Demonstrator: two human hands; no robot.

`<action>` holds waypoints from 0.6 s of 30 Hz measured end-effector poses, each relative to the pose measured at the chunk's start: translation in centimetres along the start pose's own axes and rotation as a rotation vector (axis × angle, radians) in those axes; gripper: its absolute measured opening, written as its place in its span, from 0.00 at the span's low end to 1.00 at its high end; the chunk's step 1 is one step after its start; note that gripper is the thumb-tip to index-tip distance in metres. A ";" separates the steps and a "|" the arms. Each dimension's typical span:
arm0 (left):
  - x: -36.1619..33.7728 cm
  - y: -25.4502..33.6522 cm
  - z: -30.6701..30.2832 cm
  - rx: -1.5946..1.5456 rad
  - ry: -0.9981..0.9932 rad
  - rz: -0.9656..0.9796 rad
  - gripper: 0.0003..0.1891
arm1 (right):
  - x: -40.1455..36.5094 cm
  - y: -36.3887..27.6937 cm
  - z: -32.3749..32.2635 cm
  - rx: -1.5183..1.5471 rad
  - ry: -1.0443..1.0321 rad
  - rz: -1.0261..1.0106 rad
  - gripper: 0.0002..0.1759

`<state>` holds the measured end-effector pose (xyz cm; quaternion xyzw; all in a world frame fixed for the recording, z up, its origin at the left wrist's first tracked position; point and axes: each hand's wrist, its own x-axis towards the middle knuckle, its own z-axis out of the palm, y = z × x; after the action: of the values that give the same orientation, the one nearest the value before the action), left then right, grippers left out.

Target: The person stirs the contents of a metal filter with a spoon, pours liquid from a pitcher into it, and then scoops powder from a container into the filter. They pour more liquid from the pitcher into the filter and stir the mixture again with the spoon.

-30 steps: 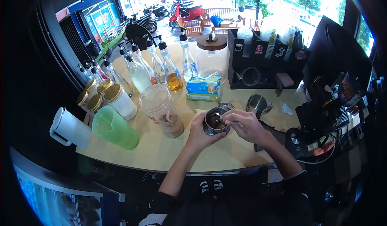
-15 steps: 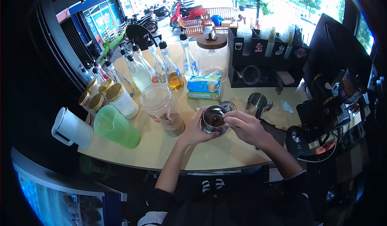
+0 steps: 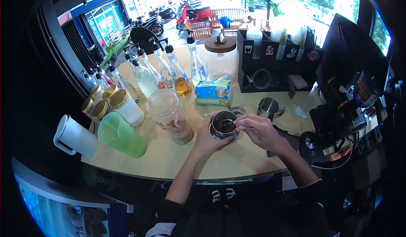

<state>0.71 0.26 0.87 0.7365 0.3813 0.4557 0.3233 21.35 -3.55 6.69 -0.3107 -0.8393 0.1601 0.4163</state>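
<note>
A steel cup (image 3: pixel 224 123) with dark brown contents stands on the wooden counter (image 3: pixel 169 165). My left hand (image 3: pixel 207 139) is wrapped round its left and near side. At the cup's right rim, my right hand (image 3: pixel 256 129) pinches a thin metal utensil, perhaps a spoon, whose lower end is inside the cup. Left of my left hand stands an open clear jar (image 3: pixel 170 117) with brown powder. A blue and green tissue pack (image 3: pixel 213 93) lies behind the cup. Behind and right of it is a metal pitcher (image 3: pixel 268 107).
A green pitcher (image 3: pixel 122 134), a white jug (image 3: pixel 76 136) and gold-lidded jars (image 3: pixel 126 107) stand at the left. Several pump bottles (image 3: pixel 179 74) and a wooden-lidded jar (image 3: pixel 220 59) are at the back. A black cup organizer (image 3: pixel 279 65) and dark equipment (image 3: pixel 338 114) occupy the right.
The utensil and my right fingers have shifted slightly at the cup's rim. My left hand keeps its hold on the cup. The whole view has moved a little.
</note>
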 end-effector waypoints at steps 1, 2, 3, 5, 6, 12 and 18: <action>0.2 -0.1 -0.2 -0.044 -0.035 -0.019 0.44 | 0.0 0.2 0.0 -0.009 0.007 0.003 0.07; 0.3 -0.3 -0.4 -0.087 -0.071 -0.037 0.44 | -0.1 0.1 -0.1 -0.011 0.008 0.004 0.07; 0.4 -0.7 -0.5 -0.087 -0.071 -0.035 0.44 | -0.1 -0.2 -0.1 0.017 0.008 -0.008 0.07; 0.5 -1.7 -0.8 -0.155 -0.113 0.048 0.46 | 0.1 -0.3 -0.1 0.047 0.002 -0.024 0.06; 0.6 -1.6 -0.9 -0.154 -0.110 0.046 0.46 | 0.2 -0.2 -0.2 0.028 0.003 0.005 0.06; 0.5 -0.3 -0.2 -0.200 -0.140 -0.027 0.46 | 0.5 -0.5 -0.3 0.101 -0.013 0.033 0.06; 1.0 -0.9 -0.4 -0.082 -0.140 -0.035 0.47 | 0.5 0.1 -0.6 0.170 -0.004 0.089 0.07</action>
<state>0.41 1.64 0.67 0.7458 0.3516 0.4128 0.3869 21.63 -3.12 7.29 -0.3108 -0.8090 0.2496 0.4320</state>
